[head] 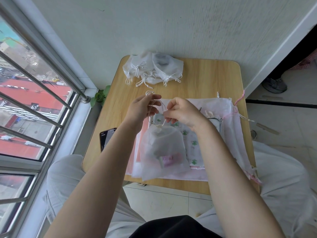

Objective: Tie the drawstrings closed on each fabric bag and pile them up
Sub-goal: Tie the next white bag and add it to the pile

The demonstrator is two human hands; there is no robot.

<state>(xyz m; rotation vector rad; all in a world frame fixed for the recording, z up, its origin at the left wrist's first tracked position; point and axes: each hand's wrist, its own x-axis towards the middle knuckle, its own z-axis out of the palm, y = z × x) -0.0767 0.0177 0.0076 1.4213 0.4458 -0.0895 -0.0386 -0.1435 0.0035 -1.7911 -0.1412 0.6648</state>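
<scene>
Left hand [143, 107] and right hand [182, 112] each pinch drawstring [163, 107] above sheer bag [163, 152], neck gathered. Bag lies on untied bags [214, 121], table [205, 78] centre. Tied pile [152, 69] at far-left corner. Phone [106, 138] at left edge.

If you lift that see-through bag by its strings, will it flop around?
Probably yes. The sheer white bag looks thin and soft, hanging wrinkled from its gathered neck. The pink item inside sits at the bottom, so it would likely sag there. It seems light: the drawstrings alone appear to hold it.

sheer white bag [163, 152], neck cinched
</scene>
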